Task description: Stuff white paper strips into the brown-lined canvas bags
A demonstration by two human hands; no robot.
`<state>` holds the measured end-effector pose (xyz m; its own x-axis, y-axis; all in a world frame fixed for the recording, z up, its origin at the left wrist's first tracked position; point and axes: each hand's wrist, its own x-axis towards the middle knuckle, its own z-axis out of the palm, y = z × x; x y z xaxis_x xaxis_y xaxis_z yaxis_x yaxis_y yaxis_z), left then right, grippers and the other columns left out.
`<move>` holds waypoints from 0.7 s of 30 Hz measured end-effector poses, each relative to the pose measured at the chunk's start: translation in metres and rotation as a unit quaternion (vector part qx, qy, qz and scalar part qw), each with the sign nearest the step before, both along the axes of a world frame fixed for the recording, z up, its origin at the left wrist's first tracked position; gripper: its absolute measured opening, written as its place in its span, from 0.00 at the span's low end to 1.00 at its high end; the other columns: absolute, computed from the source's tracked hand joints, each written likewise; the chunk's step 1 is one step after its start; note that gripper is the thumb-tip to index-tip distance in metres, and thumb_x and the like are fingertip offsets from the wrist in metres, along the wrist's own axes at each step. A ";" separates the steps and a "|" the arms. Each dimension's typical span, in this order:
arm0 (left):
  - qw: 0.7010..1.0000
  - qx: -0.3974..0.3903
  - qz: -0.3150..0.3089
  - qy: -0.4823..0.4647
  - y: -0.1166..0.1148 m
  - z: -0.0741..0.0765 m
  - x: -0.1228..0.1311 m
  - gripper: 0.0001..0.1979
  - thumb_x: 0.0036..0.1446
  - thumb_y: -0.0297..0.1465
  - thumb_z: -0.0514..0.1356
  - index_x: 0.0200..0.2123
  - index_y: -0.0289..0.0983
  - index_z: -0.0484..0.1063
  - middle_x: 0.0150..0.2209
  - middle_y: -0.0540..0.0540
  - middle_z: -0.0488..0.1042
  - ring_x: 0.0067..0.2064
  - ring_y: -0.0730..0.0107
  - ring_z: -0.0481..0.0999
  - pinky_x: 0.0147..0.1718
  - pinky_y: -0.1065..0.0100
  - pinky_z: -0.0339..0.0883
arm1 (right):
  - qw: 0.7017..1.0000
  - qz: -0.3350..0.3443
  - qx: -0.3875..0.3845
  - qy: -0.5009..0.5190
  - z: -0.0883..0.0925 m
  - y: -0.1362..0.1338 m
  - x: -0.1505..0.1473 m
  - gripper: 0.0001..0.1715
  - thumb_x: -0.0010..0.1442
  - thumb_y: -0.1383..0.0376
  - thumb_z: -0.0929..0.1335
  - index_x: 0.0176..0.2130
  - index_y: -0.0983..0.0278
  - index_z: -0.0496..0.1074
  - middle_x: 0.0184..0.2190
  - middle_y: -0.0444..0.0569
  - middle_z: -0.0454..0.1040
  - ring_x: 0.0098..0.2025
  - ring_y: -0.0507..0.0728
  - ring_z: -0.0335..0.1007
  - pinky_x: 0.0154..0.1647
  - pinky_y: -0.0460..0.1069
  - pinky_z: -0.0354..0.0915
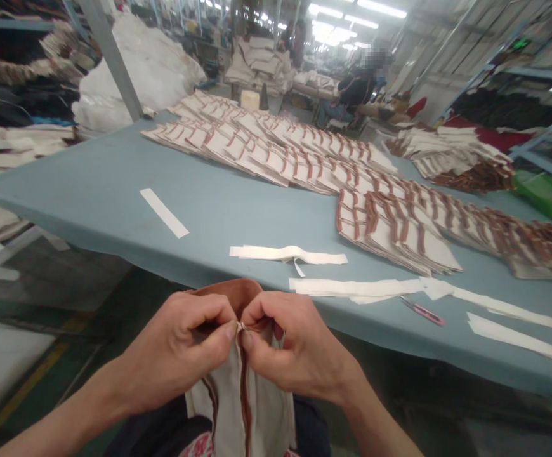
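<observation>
A cream fabric piece with brown trim (pixel 266 381) hangs over my lap in front of the table edge. My left hand (pixel 185 343) pinches its upper seam between thumb and forefinger. My right hand (pixel 290 343) pinches the same spot from the other side, so the fingertips of both hands nearly meet. A curved brown band (pixel 231 290) of the piece shows behind my hands. What lies exactly between the fingertips is too small to make out.
On the blue table (pixel 114 184) lie white strips (pixel 288 255), a single strip (pixel 164 212) and pink-handled thread snips (pixel 422 311). Overlapping rows of cream-and-brown fabric pieces (pixel 276 155) run across it. A person (pixel 352 92) sits farther back. A grey post (pixel 111 57) rises at the far left.
</observation>
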<state>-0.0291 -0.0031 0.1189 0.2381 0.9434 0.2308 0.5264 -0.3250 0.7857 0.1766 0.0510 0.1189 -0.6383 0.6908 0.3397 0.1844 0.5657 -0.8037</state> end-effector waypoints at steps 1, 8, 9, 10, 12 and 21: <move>1.000 -0.023 -0.002 -0.008 0.003 0.001 0.000 0.16 0.63 0.29 0.53 0.22 0.38 0.70 0.19 0.58 0.65 0.20 0.79 0.63 0.20 0.77 0.56 | 1.000 0.000 -0.032 0.001 -0.001 0.000 -0.001 0.05 0.58 0.69 0.69 0.30 0.61 0.70 0.24 0.38 0.69 0.25 0.49 0.61 0.29 0.45 0.57; 0.999 0.026 0.031 0.008 0.007 -0.006 -0.005 0.08 0.67 0.31 0.62 0.34 0.40 0.78 0.32 0.52 0.81 0.33 0.69 0.80 0.35 0.71 0.71 | 0.989 -0.012 -0.141 0.040 -0.009 0.000 -0.001 0.08 0.61 0.67 0.70 0.30 0.61 0.69 0.22 0.36 0.64 0.23 0.48 0.54 0.27 0.44 0.56; 0.998 0.048 0.033 0.009 0.006 -0.007 -0.005 0.07 0.67 0.30 0.62 0.35 0.40 0.78 0.33 0.52 0.81 0.35 0.69 0.80 0.37 0.71 0.72 | 0.989 -0.010 -0.141 0.045 -0.009 0.000 0.000 0.08 0.62 0.66 0.70 0.30 0.61 0.69 0.23 0.36 0.64 0.23 0.47 0.54 0.27 0.44 0.56; 0.997 0.066 0.034 0.010 0.005 -0.008 -0.005 0.06 0.67 0.28 0.63 0.35 0.40 0.77 0.34 0.52 0.81 0.36 0.69 0.81 0.38 0.71 0.72 | 0.989 -0.008 -0.140 0.049 -0.010 0.001 0.000 0.09 0.62 0.66 0.70 0.30 0.61 0.69 0.23 0.36 0.64 0.23 0.47 0.54 0.26 0.44 0.56; 0.996 0.088 0.035 0.010 0.004 -0.009 -0.006 0.06 0.68 0.27 0.63 0.35 0.40 0.76 0.34 0.52 0.80 0.36 0.70 0.80 0.39 0.71 0.71 | 0.990 -0.008 -0.131 0.051 -0.010 0.001 0.001 0.09 0.63 0.65 0.70 0.30 0.61 0.69 0.23 0.36 0.65 0.23 0.47 0.54 0.26 0.44 0.56; 0.999 0.024 0.001 0.030 0.009 -0.007 -0.003 0.14 0.68 0.31 0.60 0.28 0.38 0.76 0.23 0.55 0.72 0.24 0.75 0.69 0.25 0.74 0.60 | 0.998 -0.039 -0.033 0.021 -0.010 0.000 0.005 0.10 0.63 0.67 0.68 0.28 0.60 0.68 0.22 0.37 0.66 0.22 0.48 0.55 0.27 0.45 0.58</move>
<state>-0.0325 0.0064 0.1120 0.2502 0.9322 0.2615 0.5733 -0.3603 0.7359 0.1819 0.0506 0.1090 -0.5680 0.7592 0.3178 0.1901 0.4967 -0.8469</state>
